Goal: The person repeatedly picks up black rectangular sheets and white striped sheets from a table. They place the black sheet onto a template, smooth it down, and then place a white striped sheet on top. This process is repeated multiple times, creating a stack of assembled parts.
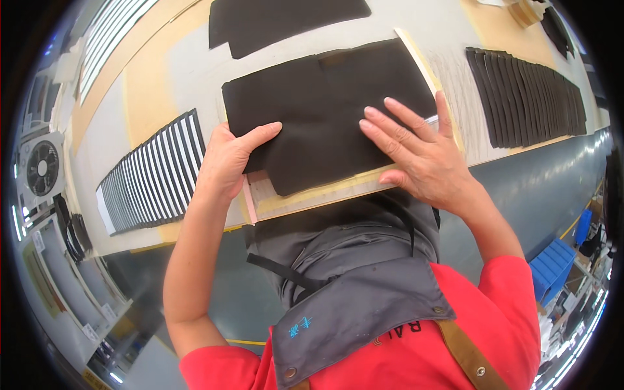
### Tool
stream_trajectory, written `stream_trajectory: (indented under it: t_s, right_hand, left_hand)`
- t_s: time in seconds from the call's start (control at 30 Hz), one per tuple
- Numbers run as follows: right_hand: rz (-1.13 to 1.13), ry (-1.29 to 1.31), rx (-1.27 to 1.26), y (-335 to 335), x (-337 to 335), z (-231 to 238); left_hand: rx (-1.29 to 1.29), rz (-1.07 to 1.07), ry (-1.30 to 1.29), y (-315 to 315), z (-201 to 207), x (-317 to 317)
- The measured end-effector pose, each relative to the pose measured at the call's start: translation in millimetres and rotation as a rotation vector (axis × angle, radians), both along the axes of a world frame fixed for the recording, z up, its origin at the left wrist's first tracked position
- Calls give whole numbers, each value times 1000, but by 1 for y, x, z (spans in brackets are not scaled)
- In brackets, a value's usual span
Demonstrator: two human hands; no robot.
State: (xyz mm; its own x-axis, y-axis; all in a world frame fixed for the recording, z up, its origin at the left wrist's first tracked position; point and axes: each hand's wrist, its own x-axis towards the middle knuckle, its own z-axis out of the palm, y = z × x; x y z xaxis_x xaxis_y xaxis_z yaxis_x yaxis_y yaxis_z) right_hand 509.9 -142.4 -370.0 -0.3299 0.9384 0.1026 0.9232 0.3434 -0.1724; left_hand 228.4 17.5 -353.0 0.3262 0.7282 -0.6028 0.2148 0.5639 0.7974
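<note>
A black fabric piece (305, 107) lies flat on a pale template board (305, 198) at the table's near edge. My left hand (227, 159) grips the piece's left edge, thumb on top. My right hand (416, 149) presses flat on its right part, fingers spread. A thin wooden ruler strip (419, 58) lies along the fabric's right side. A pink strip (249, 201) sticks out below my left hand.
A fanned row of black-and-white strips (153, 179) lies at the left. A row of black strips (526, 94) lies at the right. Another black fabric piece (279, 19) lies farther back. A grey apron (351, 273) hangs below the table edge. A fan (42, 168) stands far left.
</note>
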Motion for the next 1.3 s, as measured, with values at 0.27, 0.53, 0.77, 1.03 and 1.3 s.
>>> stream_trajectory:
  t_s: [0.27, 0.53, 0.77, 1.03, 1.3]
  right_hand:
    - [121, 81, -38, 3, -26, -14]
    - [132, 67, -122, 4, -28, -7]
    - [157, -32, -85, 6, -29, -5]
    - [140, -6, -113, 6, -30, -3]
    - [141, 4, -122, 7, -30, -4]
  left_hand:
    - [-23, -27, -5, 0, 2, 1]
    - [10, -108, 47, 4, 6, -4]
    - [63, -369, 199, 27, 11, -31]
    - [295, -382, 304, 25, 11, -42]
    - [384, -324, 355, 20, 1, -42]
